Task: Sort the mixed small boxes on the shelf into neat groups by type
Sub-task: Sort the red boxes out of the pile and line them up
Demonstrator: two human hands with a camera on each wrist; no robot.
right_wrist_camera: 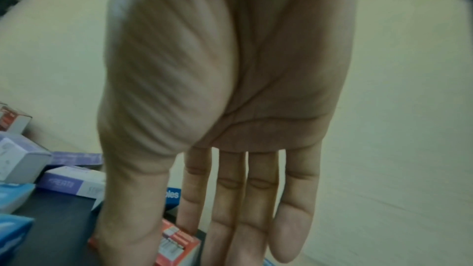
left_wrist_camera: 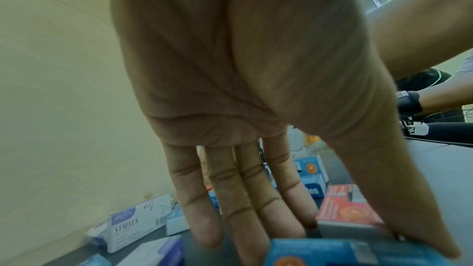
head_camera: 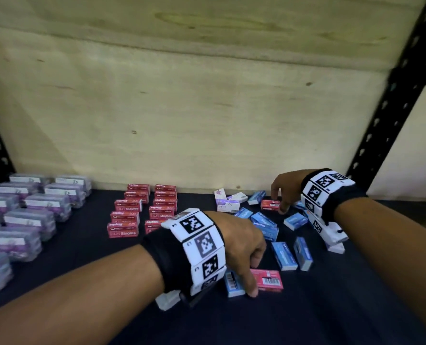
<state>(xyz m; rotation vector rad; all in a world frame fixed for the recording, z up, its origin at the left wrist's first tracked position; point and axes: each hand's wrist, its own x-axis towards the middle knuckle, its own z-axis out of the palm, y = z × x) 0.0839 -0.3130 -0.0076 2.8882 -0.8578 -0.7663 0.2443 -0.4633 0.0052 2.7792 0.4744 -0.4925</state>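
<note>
Where hands (head_camera: 244,247) reach, red boxes (head_camera: 266,280) beneath

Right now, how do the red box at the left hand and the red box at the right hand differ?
The near red box lies barcode side up by the left hand; the far red box lies near the wall at the right hand. Both are red and lie among blue boxes.

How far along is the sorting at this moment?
Done: clear cases grouped far left, red boxes in two rows. In hand: the left hand and right hand each reach a stray red box. Left: loose blue boxes and white-purple boxes.
</note>
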